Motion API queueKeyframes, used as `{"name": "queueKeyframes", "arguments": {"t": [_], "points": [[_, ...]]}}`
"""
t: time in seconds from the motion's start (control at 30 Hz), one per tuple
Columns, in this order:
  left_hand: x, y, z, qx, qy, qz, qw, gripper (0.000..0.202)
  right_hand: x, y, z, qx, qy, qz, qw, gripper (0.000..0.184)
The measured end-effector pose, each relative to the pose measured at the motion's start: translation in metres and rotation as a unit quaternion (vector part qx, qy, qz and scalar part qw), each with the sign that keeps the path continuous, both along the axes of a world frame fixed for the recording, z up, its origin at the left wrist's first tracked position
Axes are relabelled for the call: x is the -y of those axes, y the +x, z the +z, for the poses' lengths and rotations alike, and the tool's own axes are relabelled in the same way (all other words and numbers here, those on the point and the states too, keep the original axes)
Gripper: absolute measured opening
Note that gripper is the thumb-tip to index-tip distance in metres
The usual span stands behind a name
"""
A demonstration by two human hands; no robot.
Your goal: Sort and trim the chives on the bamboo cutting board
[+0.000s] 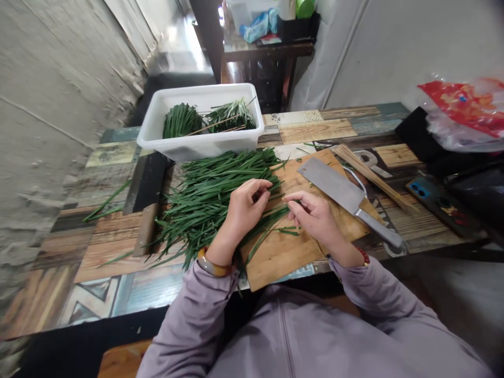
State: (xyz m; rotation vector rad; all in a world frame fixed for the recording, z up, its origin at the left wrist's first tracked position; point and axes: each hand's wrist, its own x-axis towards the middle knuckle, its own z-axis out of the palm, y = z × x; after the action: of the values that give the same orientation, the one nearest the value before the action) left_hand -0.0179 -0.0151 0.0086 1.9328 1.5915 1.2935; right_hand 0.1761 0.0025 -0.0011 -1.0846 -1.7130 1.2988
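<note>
A big loose pile of green chive leaves (212, 194) lies across the table and the left end of a wooden cutting board (283, 247). My left hand (244, 210) rests on the pile's right edge, fingers curled and pinched on a few chive leaves. My right hand (315, 218) is just to the right over the board, fingers closed on the ends of the same small bunch of chive leaves (275, 218). A steel cleaver (338, 191) lies flat on the board right of my right hand, handle pointing to the near right.
A white plastic tub (200, 131) with rolled chive bundles on skewers stands behind the pile. Bamboo skewers (370, 173) lie past the cleaver. A phone (419, 190), dark items and a red plastic bag (460, 113) crowd the right. A rough wall runs along the left.
</note>
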Motion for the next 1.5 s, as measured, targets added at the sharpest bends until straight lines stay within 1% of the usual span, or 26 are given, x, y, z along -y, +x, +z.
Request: {"name": "queueKeyframes", "arguments": {"t": [0.1,0.2,0.3,0.37,0.57,0.63,0.83,1.07,1.2,1.37,1.5], "points": [[-0.002,-0.002,-0.002,0.021,-0.017,-0.012,1.0,0.011,-0.002,0.002,-0.001,-0.004,-0.012,0.006,1.0,0.025],[-0.003,-0.002,-0.002,0.034,-0.03,-0.012,0.999,0.01,-0.008,0.004,0.002,-0.014,-0.034,0.025,0.999,0.027],[-0.003,0.0,0.001,0.04,-0.046,-0.012,0.998,0.011,-0.014,0.004,0.006,-0.014,-0.031,0.044,0.998,0.025],[-0.003,0.002,0.002,0.037,-0.051,-0.012,0.998,0.011,-0.016,0.003,0.008,-0.002,-0.009,0.047,0.999,0.024],[0.0,0.005,0.007,0.048,-0.076,-0.015,0.996,0.013,-0.007,0.003,0.008,0.074,0.119,0.014,0.99,0.018],[0.001,0.006,0.007,0.06,-0.092,-0.021,0.994,0.013,-0.005,0.004,0.008,0.085,0.132,0.012,0.988,0.018],[0.002,0.01,0.004,0.089,-0.113,-0.036,0.989,0.012,-0.008,0.007,0.007,0.061,0.062,0.034,0.996,0.021],[0.002,0.014,0.001,0.143,-0.141,-0.044,0.979,0.011,-0.01,0.007,0.004,0.065,0.067,0.026,0.995,0.023],[0.003,0.014,0.004,0.175,-0.159,-0.042,0.971,0.011,-0.01,0.007,0.004,0.06,0.072,0.019,0.995,0.023],[0.004,0.014,0.007,0.185,-0.171,-0.052,0.966,0.013,-0.01,0.005,0.006,0.054,0.055,0.013,0.997,0.021],[0.004,0.015,0.006,0.191,-0.167,-0.05,0.966,0.013,-0.01,0.005,0.008,0.052,0.049,0.012,0.997,0.021]]}}
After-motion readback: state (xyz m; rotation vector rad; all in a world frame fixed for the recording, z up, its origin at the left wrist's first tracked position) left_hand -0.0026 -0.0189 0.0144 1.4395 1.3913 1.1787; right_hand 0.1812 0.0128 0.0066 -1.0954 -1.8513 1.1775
